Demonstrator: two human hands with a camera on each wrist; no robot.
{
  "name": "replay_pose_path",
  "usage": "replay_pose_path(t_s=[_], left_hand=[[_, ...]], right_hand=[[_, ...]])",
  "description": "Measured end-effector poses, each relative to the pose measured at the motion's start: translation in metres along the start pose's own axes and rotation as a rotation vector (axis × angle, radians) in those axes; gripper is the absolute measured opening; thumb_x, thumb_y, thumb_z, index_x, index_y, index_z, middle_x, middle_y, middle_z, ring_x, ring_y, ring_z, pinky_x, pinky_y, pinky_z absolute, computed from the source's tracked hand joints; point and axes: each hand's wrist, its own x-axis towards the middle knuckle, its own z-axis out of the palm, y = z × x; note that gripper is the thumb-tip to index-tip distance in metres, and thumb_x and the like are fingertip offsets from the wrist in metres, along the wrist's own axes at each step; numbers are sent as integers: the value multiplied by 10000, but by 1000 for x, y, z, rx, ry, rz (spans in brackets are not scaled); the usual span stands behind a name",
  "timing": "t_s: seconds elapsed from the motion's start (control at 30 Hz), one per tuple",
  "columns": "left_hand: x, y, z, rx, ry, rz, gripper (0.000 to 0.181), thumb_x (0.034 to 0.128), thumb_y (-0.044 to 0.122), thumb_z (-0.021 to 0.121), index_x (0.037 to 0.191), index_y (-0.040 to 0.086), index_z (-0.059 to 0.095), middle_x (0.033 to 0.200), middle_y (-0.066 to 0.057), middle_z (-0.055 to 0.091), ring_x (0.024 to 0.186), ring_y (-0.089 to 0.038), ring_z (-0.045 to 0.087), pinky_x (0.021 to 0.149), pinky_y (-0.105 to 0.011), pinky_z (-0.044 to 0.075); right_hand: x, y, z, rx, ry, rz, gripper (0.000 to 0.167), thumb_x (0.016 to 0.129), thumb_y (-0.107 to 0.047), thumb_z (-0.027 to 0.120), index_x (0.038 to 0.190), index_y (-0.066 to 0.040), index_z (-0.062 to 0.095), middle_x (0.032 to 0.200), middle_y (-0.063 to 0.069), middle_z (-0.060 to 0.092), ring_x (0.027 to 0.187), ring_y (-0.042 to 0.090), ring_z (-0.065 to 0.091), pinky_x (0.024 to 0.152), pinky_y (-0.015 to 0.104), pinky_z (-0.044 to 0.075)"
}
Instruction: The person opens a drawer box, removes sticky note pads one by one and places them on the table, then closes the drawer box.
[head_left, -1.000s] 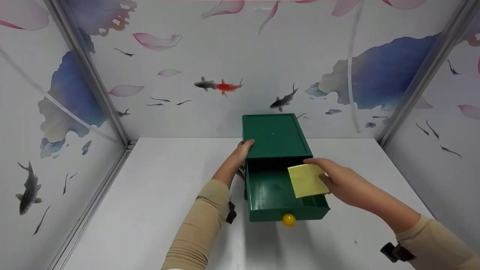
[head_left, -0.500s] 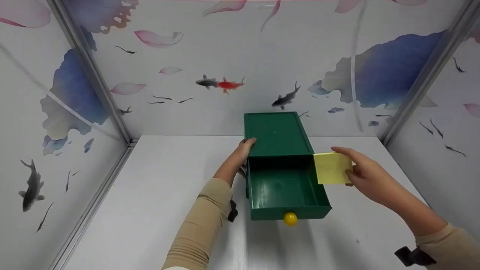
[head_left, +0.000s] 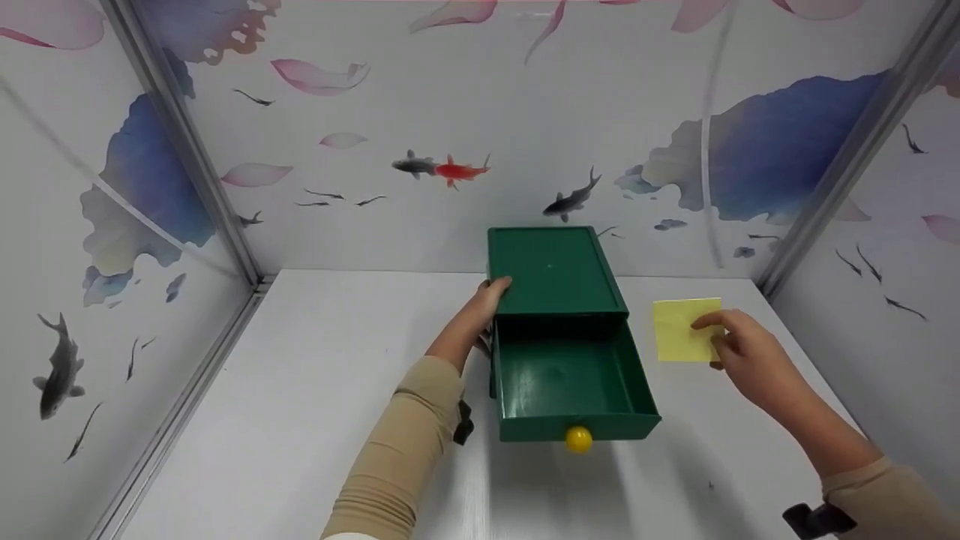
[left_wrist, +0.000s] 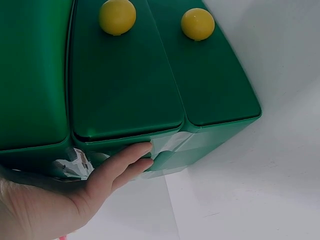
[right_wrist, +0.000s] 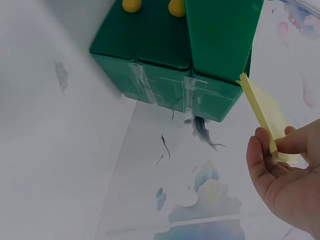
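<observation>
A green drawer cabinet (head_left: 555, 270) stands at the back of the table, its top drawer (head_left: 562, 379) pulled out and bare inside, with a yellow knob (head_left: 578, 439) at the front. Against the cabinet's left side rests my left hand (head_left: 480, 311), thumb at the top edge; the left wrist view shows its fingers (left_wrist: 127, 162) straight along the taped side. To the right of the drawer, my right hand (head_left: 754, 356) pinches a yellow sticky-note pad (head_left: 684, 330). In the right wrist view the pad (right_wrist: 265, 110) is seen edge-on between thumb and fingers.
Two lower closed drawers with yellow knobs (left_wrist: 198, 24) show in the left wrist view. The white table (head_left: 322, 390) is bounded by patterned panels at the back (head_left: 480, 97) and both sides, with metal posts (head_left: 847, 142) at the corners.
The right hand has carried the yellow pad from over the drawer out to the right, clear of the cabinet. My left hand has stayed on the cabinet's side.
</observation>
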Motion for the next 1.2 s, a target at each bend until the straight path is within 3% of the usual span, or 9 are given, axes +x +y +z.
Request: replay_pose_path(t_s=[0.1,0.27,0.43,0.57,0.73,0.93,1.2], left_hand=[[1,0,0,4,-3,0,831,929,648,395,1585,261,64,1519,-263,243,1273,-564,348,923,-694,385],[-1,1,-1,6,5,-9,837,931,636,398,1586,245,53,1524,-271,228,1279,-573,333,920,-700,382],[-2,2,1,9,12,-5,834,935,632,399,1586,244,51,1528,-271,223,1284,-579,325,927,-697,379],[-1,1,1,14,10,-1,831,933,639,393,1586,246,61,1525,-268,232,1284,-568,332,932,-693,378],[1,1,1,23,10,-9,826,936,639,385,1586,244,62,1523,-269,233,1285,-566,332,932,-691,381],[1,1,1,13,10,-12,834,934,638,390,1587,242,53,1533,-262,213,1294,-571,311,933,-697,374],[1,1,1,8,15,-6,831,934,632,394,1587,240,62,1539,-257,210,1297,-565,313,931,-698,374]], right_hand=[[2,11,4,-6,6,1,287,942,126,390,1158,71,571,1247,285,447,942,403,535,687,274,541],[9,28,14,29,-43,54,337,940,112,397,1245,105,539,1245,287,435,895,333,548,668,233,505],[16,38,20,52,-58,95,358,947,91,425,1295,95,509,1240,285,450,832,276,576,681,286,509],[19,45,26,84,-41,123,340,964,52,432,1297,70,495,1220,283,484,841,274,604,708,340,525],[24,57,35,148,-10,139,323,965,54,468,1288,73,458,1202,300,499,913,315,612,709,288,541],[30,71,45,236,4,194,445,951,67,502,1371,93,358,1171,305,497,964,331,600,704,273,557],[40,84,54,239,-23,267,607,947,60,484,1484,94,203,1167,315,482,919,319,624,694,288,558]])
